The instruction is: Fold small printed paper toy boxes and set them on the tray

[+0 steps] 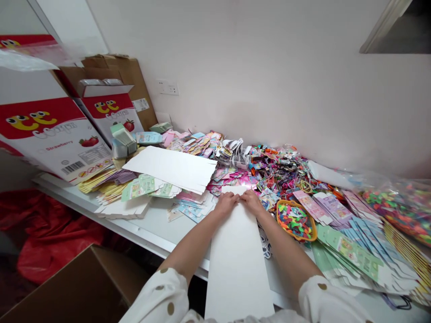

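A long white flat cardboard sheet [237, 260] lies lengthwise on the white table [153, 224], reaching from my chest to the far pile. My left hand [226, 202] and my right hand [252, 200] rest side by side on its far end, fingers curled and pressing down on the card near the top edge. Just beyond the hands lie pink and shiny packets [229, 176]. To the right of my right hand stands a small orange basket [296, 220] full of coloured bits.
A stack of white sheets [173, 167] lies to the left. Strawberry-printed cartons [55, 134] stand at the far left. Hair ties and packets [286, 170] crowd the back. Green and blue flat cartons [357, 251] fan out at right. A brown box [77, 287] sits below.
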A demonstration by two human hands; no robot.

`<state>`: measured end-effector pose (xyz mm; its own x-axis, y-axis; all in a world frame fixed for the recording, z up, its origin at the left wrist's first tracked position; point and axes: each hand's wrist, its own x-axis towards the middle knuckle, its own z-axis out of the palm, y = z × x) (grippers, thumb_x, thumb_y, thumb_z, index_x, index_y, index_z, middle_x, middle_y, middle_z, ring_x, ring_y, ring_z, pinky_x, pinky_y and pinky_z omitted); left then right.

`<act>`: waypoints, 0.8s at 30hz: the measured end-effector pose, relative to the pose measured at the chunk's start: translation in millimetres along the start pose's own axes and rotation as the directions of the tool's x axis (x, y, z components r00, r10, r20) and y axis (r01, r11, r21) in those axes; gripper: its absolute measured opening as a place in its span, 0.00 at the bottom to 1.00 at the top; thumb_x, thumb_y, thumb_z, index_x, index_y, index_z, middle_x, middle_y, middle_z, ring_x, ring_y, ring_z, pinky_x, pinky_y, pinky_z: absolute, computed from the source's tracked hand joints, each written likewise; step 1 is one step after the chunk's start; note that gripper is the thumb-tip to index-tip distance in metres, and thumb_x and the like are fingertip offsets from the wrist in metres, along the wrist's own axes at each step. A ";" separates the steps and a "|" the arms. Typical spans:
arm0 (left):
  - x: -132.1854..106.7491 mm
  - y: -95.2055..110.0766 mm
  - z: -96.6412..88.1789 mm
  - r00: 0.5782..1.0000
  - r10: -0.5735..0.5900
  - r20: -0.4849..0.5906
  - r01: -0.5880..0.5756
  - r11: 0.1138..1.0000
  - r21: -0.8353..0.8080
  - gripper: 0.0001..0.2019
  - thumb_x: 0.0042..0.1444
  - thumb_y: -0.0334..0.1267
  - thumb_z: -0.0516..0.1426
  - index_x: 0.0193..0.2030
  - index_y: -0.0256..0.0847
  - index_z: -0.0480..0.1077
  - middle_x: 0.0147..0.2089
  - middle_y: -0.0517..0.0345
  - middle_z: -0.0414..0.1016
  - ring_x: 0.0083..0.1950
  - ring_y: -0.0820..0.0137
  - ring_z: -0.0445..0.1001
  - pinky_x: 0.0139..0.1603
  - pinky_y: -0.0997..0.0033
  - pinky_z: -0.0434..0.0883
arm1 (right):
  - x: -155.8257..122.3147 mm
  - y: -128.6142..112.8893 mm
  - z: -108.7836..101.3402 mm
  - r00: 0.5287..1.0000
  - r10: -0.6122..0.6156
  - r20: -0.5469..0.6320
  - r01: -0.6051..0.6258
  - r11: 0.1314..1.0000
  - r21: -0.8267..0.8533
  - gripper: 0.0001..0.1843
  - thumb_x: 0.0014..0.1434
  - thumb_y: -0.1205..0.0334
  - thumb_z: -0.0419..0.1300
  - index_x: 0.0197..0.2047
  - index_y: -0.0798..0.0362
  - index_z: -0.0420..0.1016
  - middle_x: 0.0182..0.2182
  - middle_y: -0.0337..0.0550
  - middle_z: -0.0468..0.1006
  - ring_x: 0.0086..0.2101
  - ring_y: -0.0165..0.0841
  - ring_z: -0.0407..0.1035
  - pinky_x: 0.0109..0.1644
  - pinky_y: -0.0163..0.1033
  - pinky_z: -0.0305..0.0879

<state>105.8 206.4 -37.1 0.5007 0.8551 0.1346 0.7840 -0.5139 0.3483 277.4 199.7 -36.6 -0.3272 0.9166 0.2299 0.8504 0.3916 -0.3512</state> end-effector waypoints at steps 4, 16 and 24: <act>2.6 4.7 8.7 0.999 -0.019 -0.028 0.019 1.000 -0.001 0.13 0.61 0.39 0.48 0.41 0.43 0.74 0.40 0.54 0.70 0.45 0.65 0.64 0.48 0.65 0.56 | 8.8 4.5 -9.1 0.999 -0.030 0.024 0.029 1.000 0.011 0.09 0.56 0.65 0.58 0.39 0.53 0.78 0.35 0.44 0.76 0.40 0.33 0.66 0.47 0.36 0.58; 3.8 2.7 13.8 0.993 -0.026 -0.118 0.015 0.995 -0.094 0.13 0.59 0.39 0.49 0.38 0.39 0.74 0.39 0.52 0.70 0.47 0.63 0.63 0.47 0.63 0.58 | 37.4 -1.6 -41.4 0.988 -0.042 0.149 0.036 0.998 0.042 0.08 0.51 0.62 0.61 0.35 0.55 0.77 0.31 0.42 0.77 0.34 0.33 0.66 0.39 0.33 0.57; -15.5 0.2 -0.8 0.972 0.074 -0.223 -0.126 0.966 -0.226 0.21 0.48 0.34 0.59 0.51 0.40 0.66 0.52 0.51 0.69 0.55 0.63 0.63 0.57 0.62 0.60 | 16.8 4.1 -34.1 0.993 0.030 0.114 -0.038 0.997 0.071 0.07 0.51 0.65 0.58 0.26 0.56 0.75 0.20 0.36 0.70 0.26 0.28 0.61 0.29 0.30 0.48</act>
<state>97.9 193.1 -38.3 0.4628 0.8084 0.3637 0.6113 -0.5881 0.5295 289.5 214.0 -3.2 -0.3463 0.9311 0.1146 0.8308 0.3612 -0.4235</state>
